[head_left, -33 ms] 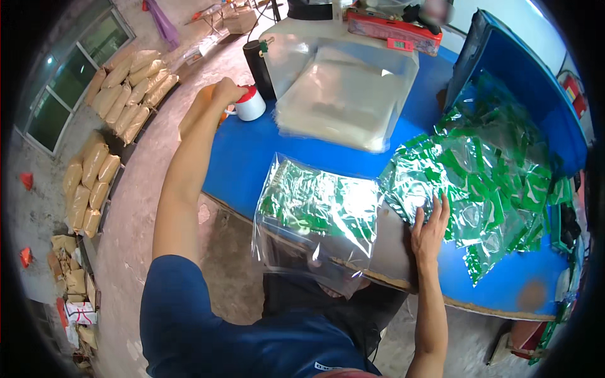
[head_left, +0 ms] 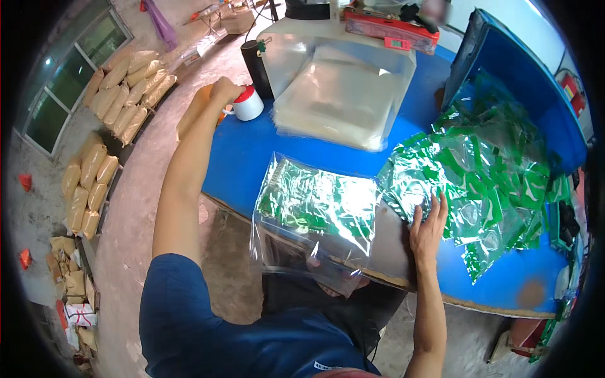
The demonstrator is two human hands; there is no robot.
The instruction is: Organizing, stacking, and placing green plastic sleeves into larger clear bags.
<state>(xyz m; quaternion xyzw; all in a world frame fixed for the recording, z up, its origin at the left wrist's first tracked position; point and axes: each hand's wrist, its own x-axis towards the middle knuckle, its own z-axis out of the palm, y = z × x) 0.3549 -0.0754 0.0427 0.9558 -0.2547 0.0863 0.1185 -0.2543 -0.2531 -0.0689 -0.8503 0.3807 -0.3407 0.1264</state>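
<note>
My left hand (head_left: 225, 92) reaches out to a white mug (head_left: 250, 106) with a red top (head_left: 243, 95). Its fingertips are at the red top, mostly hidden, so whether they grip it does not show. My right hand (head_left: 428, 228) lies with fingers spread at the near edge of a heap of clear packets with green printing (head_left: 482, 189). Between my arms, a large clear plastic bag (head_left: 302, 249) holds a shiny layer of the green-printed packets (head_left: 318, 198). It lies on the table, its open-looking end hanging over the front edge.
A stack of clear plastic bags (head_left: 334, 104) lies farther back on the blue table (head_left: 233, 164). Beside it stands a dark cylinder (head_left: 255, 68). A tipped blue bin (head_left: 523, 63) backs the packet heap. A red box (head_left: 391, 30) sits behind; filled sacks (head_left: 129, 88) are piled at left.
</note>
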